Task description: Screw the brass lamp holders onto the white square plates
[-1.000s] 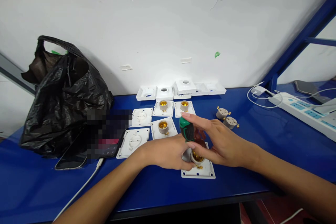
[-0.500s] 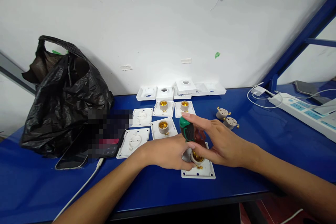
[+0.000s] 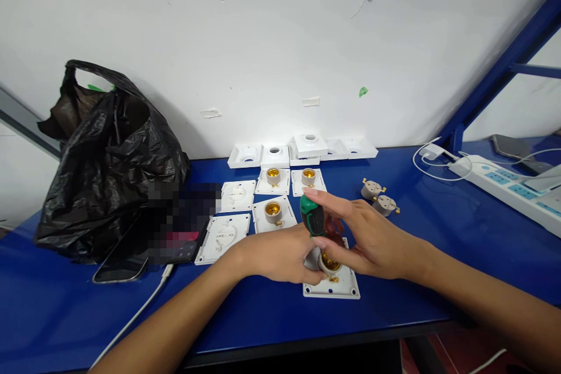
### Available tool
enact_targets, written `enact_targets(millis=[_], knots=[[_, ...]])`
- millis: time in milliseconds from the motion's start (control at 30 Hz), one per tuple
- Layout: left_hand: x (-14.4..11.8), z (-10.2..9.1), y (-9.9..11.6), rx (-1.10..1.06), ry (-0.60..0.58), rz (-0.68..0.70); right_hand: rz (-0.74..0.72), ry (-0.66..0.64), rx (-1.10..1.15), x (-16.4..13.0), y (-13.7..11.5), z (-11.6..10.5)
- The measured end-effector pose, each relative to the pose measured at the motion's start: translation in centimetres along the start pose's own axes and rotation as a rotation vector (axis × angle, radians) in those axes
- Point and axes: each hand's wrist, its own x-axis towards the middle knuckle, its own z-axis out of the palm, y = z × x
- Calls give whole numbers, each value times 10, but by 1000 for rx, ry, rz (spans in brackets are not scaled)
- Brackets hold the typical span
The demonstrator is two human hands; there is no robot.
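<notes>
Quick count, going off the black bag [image 3: 109, 163] as my landmark. One bag. Right of it: two white plates lying back side up [image 3: 223, 236], then three plates with brass lamp holders [image 3: 273, 211], plus one more plate [image 3: 332, 286] closer to the table edge, under the hands, so four of those. Further right, two loose lamp holders [image 3: 379, 197]. Along the wall, about five empty white covers [image 3: 274, 155]. One green-handled screwdriver [image 3: 312, 217], one phone [image 3: 127, 263] just by the bag, one power strip [image 3: 508, 184] way off right.
</notes>
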Motion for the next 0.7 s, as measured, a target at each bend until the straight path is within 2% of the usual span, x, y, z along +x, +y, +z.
enact_targets(millis=[333, 533, 700], knots=[[0, -1, -1, -10, -3, 2, -7, 20, 36, -1, 2, 2], [0, 1, -6, -37, -19, 23, 12, 119, 110, -6, 7, 5], [0, 2, -7, -84, 8, 31, -67, 207, 104, -5, 3, 4]])
